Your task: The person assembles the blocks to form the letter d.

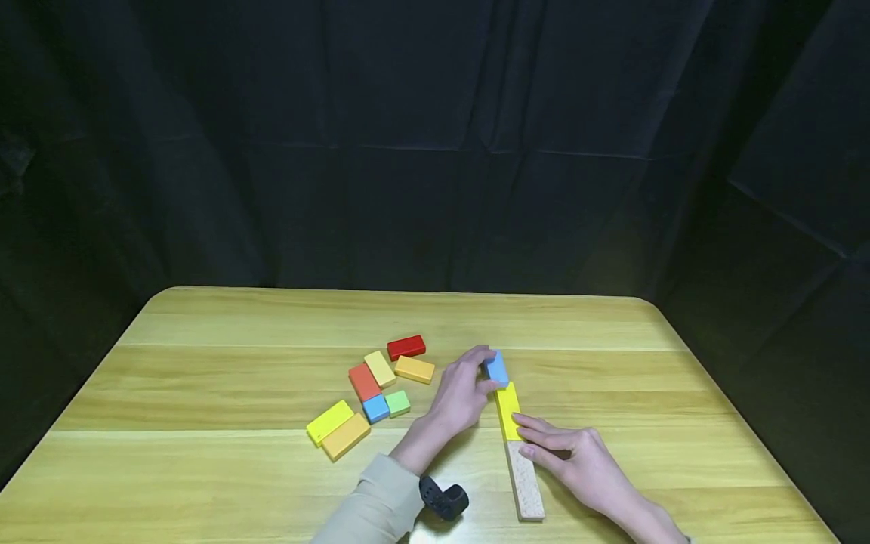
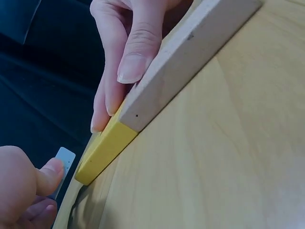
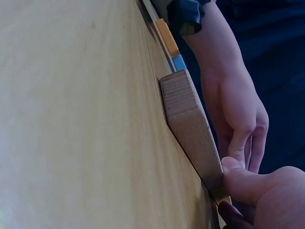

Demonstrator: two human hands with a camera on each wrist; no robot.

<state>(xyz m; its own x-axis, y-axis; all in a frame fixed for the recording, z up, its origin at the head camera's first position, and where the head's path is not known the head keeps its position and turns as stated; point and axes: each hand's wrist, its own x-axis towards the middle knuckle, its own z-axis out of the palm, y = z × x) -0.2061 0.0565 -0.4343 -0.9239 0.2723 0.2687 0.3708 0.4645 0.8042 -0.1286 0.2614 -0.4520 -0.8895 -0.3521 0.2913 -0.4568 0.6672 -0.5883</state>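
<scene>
Toward the far end of a line of blocks, my left hand (image 1: 458, 393) pinches a blue block (image 1: 498, 369) between thumb and fingers. In the left wrist view that block (image 2: 65, 157) stands up at a tilt beside the thumb. The yellow block (image 1: 506, 414) lies flat just nearer to me. A pale speckled block (image 1: 526, 485) continues the line, end to end with it. From the right, my right hand (image 1: 578, 459) rests its fingertips on the yellow block, with the thumb on the speckled one close to where they join.
Left of my left hand, several loose blocks lie on the wooden table (image 1: 204, 483): a dark red block (image 1: 406, 347), an orange block (image 1: 414, 369), a green block (image 1: 397, 403) and a bright yellow block (image 1: 329, 421) among them. A dark curtain (image 1: 408, 189) hangs behind the table.
</scene>
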